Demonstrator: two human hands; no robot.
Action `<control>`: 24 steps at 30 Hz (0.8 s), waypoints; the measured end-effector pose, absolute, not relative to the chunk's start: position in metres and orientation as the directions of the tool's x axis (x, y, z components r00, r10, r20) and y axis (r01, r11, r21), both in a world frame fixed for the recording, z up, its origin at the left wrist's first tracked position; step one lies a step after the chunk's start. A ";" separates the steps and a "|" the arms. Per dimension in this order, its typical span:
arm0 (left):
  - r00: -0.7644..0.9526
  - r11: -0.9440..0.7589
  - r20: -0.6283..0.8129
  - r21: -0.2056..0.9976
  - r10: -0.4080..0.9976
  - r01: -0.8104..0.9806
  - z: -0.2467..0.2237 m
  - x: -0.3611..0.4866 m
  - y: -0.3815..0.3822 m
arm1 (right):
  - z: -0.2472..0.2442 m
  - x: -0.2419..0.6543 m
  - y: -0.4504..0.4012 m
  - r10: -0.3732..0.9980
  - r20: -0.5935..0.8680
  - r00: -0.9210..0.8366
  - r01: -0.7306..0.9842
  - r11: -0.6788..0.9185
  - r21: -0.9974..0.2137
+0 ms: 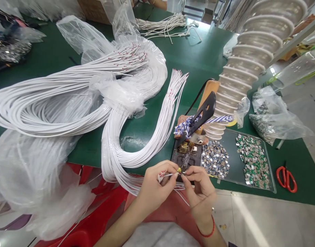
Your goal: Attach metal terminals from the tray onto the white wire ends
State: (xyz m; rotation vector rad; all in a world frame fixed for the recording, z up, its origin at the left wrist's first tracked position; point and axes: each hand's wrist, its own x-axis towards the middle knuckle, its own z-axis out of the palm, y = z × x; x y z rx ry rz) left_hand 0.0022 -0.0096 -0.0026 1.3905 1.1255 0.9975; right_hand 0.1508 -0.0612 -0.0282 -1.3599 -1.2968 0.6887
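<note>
My left hand (157,183) is closed around a few white cables (161,176) with red tips. One of them runs out between its thumb and forefinger. Close beside it, my right hand (200,188) pinches a small metal connector (183,173) at the cable's end. The fingertips partly hide where the two meet. Just beyond the fingers is a soldering fixture (188,147) with a black bracket (205,109) and a blue-and-white striped cloth tie (184,127). A small yellow tip (179,169) shows by the left fingertips.
A tray (232,151) holds two piles of small connectors (215,159). Red-handled scissors (286,179) lie at the right. A ribbed clear duct (252,51) comes down behind the fixture. Large bundles of white cable (57,120), partly wrapped in plastic, cover the left; bagged parts (268,118) stand behind.
</note>
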 end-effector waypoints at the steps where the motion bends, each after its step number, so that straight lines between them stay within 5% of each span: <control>1: 0.212 -0.015 -0.009 0.994 0.977 0.111 -0.004 0.002 -0.009 | -0.029 0.151 -0.062 0.942 0.243 0.232 0.306 0.166 -0.937; 24: 0.237 0.125 -0.154 0.983 0.959 0.132 -0.007 0.003 -0.007 | -0.028 0.162 -0.066 0.920 0.358 0.160 0.484 0.244 -0.841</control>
